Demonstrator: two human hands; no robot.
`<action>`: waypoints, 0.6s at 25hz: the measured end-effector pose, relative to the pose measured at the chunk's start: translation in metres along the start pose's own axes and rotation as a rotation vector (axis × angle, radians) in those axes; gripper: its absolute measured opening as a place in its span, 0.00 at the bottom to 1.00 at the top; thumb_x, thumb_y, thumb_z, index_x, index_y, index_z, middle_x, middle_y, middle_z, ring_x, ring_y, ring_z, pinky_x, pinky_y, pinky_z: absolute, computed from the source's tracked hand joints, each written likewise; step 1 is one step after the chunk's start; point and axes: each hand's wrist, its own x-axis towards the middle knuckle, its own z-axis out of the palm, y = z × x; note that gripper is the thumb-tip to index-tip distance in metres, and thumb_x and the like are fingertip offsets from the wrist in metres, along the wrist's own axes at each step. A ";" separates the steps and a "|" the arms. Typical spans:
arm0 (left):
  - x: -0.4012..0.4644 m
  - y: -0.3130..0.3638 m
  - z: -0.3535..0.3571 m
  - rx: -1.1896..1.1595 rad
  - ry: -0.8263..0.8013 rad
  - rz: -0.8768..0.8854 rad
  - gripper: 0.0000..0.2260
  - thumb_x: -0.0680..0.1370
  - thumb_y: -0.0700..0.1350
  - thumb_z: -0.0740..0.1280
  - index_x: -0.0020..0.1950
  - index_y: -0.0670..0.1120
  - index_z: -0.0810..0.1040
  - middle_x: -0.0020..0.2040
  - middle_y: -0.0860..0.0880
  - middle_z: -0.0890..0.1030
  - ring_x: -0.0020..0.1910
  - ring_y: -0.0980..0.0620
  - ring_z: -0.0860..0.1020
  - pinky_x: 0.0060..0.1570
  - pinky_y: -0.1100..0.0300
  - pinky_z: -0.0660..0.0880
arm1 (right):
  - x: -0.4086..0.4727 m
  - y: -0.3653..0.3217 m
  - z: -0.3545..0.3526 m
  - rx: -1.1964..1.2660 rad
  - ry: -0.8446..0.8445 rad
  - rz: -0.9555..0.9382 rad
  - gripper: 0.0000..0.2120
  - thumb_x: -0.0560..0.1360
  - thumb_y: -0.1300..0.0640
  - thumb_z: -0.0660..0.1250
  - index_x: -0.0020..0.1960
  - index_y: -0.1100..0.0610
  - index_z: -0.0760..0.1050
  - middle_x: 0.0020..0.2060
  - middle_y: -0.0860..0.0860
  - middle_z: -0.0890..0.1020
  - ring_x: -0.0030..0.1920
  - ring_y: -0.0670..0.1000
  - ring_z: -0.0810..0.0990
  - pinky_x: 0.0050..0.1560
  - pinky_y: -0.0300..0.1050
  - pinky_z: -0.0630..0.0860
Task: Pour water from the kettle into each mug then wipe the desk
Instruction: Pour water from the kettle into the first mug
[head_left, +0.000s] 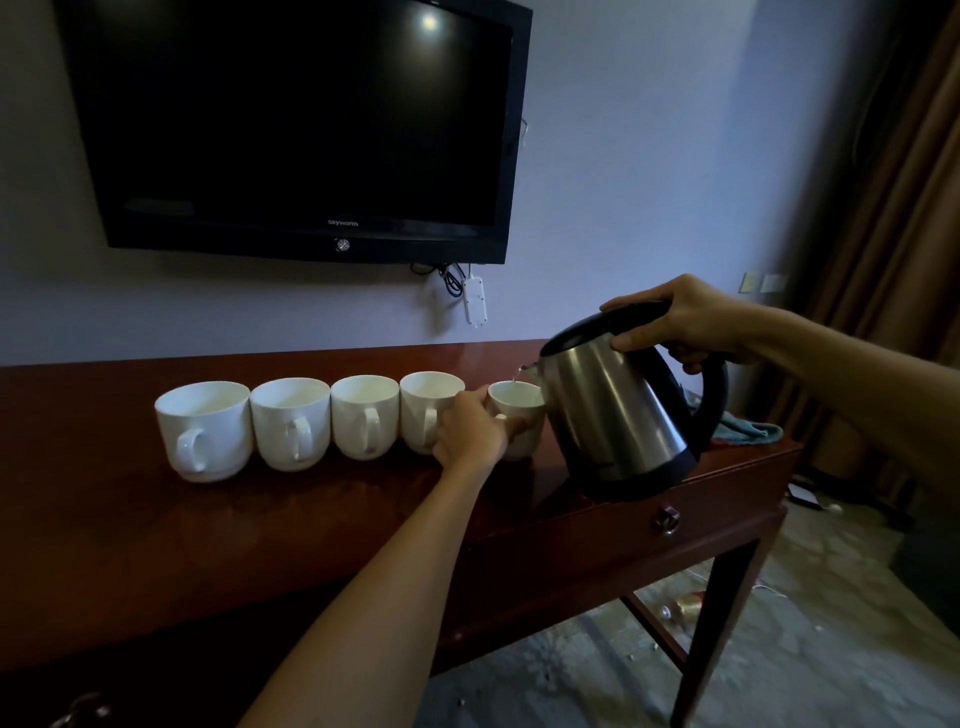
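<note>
Several white mugs stand in a row on the dark wooden desk (208, 525), handles facing me. My left hand (470, 434) grips the rightmost mug (514, 400) by its handle side. My right hand (685, 319) holds the steel kettle (618, 410) by its black handle, tilted left, spout over that mug. A thin stream of water falls from the spout into it. A teal cloth (748, 431) lies on the desk behind the kettle, partly hidden.
A black television (296, 119) hangs on the wall above the desk, a white power strip (474, 301) dangling below it. The desk's right end and leg (727, 587) drop off to a littered floor. Brown curtains (893, 208) hang at the right.
</note>
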 end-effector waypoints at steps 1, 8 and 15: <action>0.000 0.000 0.000 -0.003 -0.002 0.001 0.24 0.75 0.53 0.77 0.70 0.57 0.78 0.62 0.51 0.83 0.63 0.45 0.78 0.46 0.54 0.75 | 0.000 0.000 0.000 0.000 -0.003 -0.001 0.20 0.69 0.56 0.79 0.60 0.46 0.83 0.35 0.59 0.66 0.25 0.51 0.62 0.24 0.41 0.66; 0.001 -0.001 0.000 -0.024 -0.014 0.004 0.22 0.75 0.51 0.77 0.69 0.57 0.79 0.60 0.51 0.83 0.62 0.45 0.79 0.52 0.49 0.80 | 0.000 -0.002 0.000 -0.006 -0.008 -0.013 0.21 0.70 0.57 0.79 0.62 0.46 0.82 0.36 0.58 0.68 0.25 0.50 0.64 0.24 0.41 0.67; -0.001 0.000 -0.001 -0.054 -0.021 0.003 0.21 0.73 0.54 0.78 0.65 0.58 0.81 0.57 0.52 0.84 0.59 0.47 0.80 0.53 0.47 0.80 | -0.001 -0.003 0.000 -0.016 -0.005 -0.016 0.21 0.69 0.56 0.79 0.61 0.46 0.83 0.33 0.58 0.67 0.25 0.50 0.64 0.25 0.42 0.67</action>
